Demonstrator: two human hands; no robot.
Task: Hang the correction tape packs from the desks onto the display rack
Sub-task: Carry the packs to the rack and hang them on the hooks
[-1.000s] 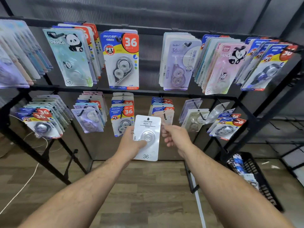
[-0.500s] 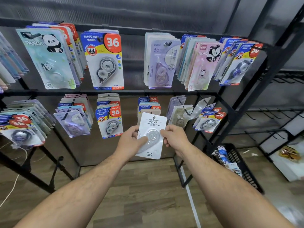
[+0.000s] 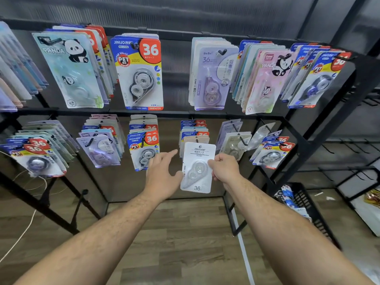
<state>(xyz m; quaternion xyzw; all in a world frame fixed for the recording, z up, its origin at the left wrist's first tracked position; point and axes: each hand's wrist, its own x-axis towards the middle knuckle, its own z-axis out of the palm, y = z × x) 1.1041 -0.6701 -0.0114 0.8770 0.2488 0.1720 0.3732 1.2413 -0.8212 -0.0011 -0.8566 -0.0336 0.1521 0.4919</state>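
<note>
A white correction tape pack [image 3: 197, 167] marked 36 hangs upright in front of the lower row of the black display rack [image 3: 320, 124]. My right hand [image 3: 225, 168] pinches its right edge. My left hand [image 3: 162, 173] is just left of the pack with fingers spread and straight, the thumb close to the pack's left edge, holding nothing. The pack's top sits right below a stack of packs [image 3: 194, 132] on a lower hook. Whether the pack's hole is on the hook cannot be told.
Two rows of hooks carry several stacks of packs, such as the blue and red 36 pack [image 3: 139, 73] and the panda pack [image 3: 70, 68]. A black basket [image 3: 304, 204] with packs stands on the wooden floor at the right. A white cable [image 3: 22, 229] lies at the left.
My left hand has let go of the white pack and opened beside it. My right hand has kept the pack and lifted it toward the lower hooks.
</note>
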